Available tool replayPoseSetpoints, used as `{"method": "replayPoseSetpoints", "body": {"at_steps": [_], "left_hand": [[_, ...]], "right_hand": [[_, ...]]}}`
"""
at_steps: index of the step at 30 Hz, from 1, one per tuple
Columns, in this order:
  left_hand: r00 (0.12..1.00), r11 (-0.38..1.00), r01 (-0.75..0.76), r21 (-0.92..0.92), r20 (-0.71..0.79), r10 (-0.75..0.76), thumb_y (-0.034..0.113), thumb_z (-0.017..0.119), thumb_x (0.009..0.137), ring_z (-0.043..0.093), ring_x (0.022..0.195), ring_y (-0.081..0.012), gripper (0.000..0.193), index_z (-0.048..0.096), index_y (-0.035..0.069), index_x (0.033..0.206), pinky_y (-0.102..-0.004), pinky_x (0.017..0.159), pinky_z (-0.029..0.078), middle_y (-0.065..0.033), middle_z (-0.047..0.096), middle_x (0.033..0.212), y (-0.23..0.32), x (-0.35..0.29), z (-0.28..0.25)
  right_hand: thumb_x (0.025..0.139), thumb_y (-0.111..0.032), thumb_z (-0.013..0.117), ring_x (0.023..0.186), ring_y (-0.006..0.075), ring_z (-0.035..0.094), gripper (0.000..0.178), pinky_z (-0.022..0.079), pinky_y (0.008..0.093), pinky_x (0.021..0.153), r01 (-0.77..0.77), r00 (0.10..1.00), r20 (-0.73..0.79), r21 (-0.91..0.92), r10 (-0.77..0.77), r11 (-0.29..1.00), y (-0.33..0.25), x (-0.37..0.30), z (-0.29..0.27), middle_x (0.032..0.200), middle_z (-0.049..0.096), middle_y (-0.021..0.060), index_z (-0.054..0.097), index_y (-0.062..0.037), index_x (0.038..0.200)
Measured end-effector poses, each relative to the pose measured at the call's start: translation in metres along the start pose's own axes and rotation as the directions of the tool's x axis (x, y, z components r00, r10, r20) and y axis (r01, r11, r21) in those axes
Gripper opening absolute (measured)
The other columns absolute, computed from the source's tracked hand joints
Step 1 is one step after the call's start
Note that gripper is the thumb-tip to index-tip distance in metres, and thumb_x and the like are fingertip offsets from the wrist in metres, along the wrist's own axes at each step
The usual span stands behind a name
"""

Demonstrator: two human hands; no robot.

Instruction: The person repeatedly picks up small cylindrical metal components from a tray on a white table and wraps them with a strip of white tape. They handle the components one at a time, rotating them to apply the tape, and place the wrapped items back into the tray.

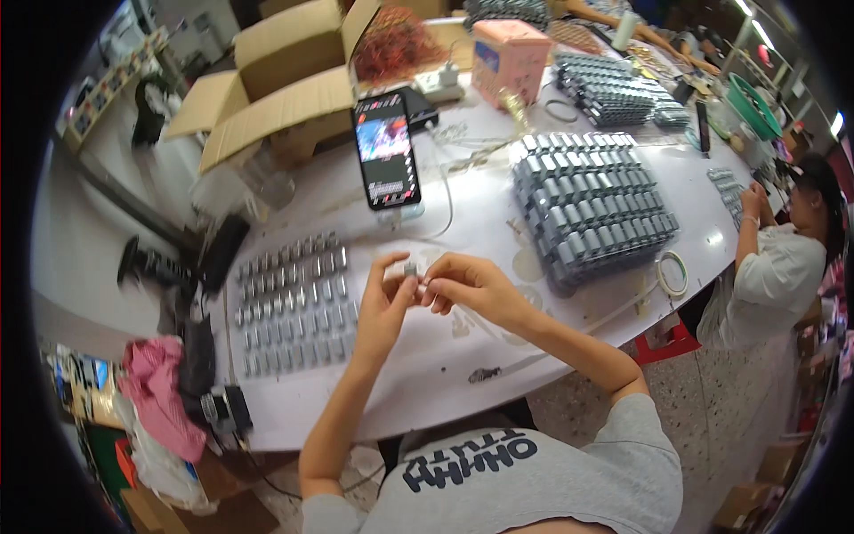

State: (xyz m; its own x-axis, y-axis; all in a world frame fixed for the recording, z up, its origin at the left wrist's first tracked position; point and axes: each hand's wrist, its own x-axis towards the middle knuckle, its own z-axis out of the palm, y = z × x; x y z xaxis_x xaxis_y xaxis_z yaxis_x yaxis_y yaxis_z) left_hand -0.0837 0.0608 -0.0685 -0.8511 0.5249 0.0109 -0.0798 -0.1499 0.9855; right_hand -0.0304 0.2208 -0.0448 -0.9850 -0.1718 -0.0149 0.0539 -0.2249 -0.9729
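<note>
While the left hand [384,301] pinches a grey piece [410,268] between fingertips [411,280], the right hand's [471,283] grip is unclear.

1. On my feed, a white table [427,392] spreads beneath the left hand [388,298] and right hand [469,282].
2. Right of the right hand, I see speckled grey floor [729,383].
3. There too, a red seat [669,344] by the table's edge.
4. Far beyond, rightward of that hand, I see tube lights [761,32] glowing.

The white desk [422,378] looks smooth and glossy, small silver oblong pieces [292,308] shine like metal, and the open brown cardboard box [285,109] (plainly papery) is matt.
</note>
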Motion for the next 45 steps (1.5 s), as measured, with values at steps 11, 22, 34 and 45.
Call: {"method": "replayPoseSetpoints", "body": {"at_steps": [11,22,34,45], "left_hand": [[0.999,0.985,-0.037,0.171,0.017,0.034,0.002,0.053,0.082,0.052,0.079,-0.0099,0.039,0.041,0.002,0.118,-0.0260,0.072,0.049,-0.0049,0.051,0.082,0.006,-0.018,0.004],[0.934,0.842,-0.289,0.455,-0.059,0.353,-0.005,0.057,0.074,0.051,0.069,-0.0094,0.047,0.041,0.002,0.118,-0.0219,0.063,0.046,-0.0030,0.047,0.076,0.010,-0.035,0.012],[0.934,0.844,-0.297,0.448,-0.048,0.354,-0.004,0.059,0.074,0.056,0.076,-0.0129,0.042,0.043,0.000,0.113,-0.0238,0.068,0.047,-0.0073,0.053,0.088,0.005,-0.035,0.000],[0.896,0.816,-0.428,0.388,0.067,0.438,0.001,0.071,0.065,0.060,0.077,-0.0147,0.051,0.048,0.001,0.111,-0.0266,0.068,0.051,-0.0093,0.058,0.087,0.013,-0.036,0.008]], "right_hand": [[0.086,-0.016,0.050,0.061,0.0072,0.050,0.013,0.040,0.0198,0.052,-0.008,0.994,0.108,0.010,0.007,1.000,0.002,-0.008,-0.006,0.073,0.055,0.0021,0.051,-0.0038,0.091],[0.085,-0.015,0.051,0.049,0.0062,0.044,0.016,0.034,0.0195,0.045,0.105,0.980,0.176,-0.039,-0.097,0.994,-0.016,-0.023,0.002,0.068,0.058,0.0058,0.051,-0.0036,0.097],[0.085,-0.014,0.052,0.049,0.0041,0.044,0.013,0.033,0.0172,0.044,0.014,0.984,0.181,-0.112,0.007,0.994,-0.008,-0.011,-0.007,0.066,0.058,0.0036,0.055,-0.0017,0.088],[0.081,-0.014,0.058,0.060,0.0054,0.049,0.014,0.039,0.0182,0.052,-0.040,0.989,0.140,-0.111,0.056,0.993,-0.016,-0.020,0.002,0.070,0.054,0.0013,0.054,-0.0004,0.081]]}}
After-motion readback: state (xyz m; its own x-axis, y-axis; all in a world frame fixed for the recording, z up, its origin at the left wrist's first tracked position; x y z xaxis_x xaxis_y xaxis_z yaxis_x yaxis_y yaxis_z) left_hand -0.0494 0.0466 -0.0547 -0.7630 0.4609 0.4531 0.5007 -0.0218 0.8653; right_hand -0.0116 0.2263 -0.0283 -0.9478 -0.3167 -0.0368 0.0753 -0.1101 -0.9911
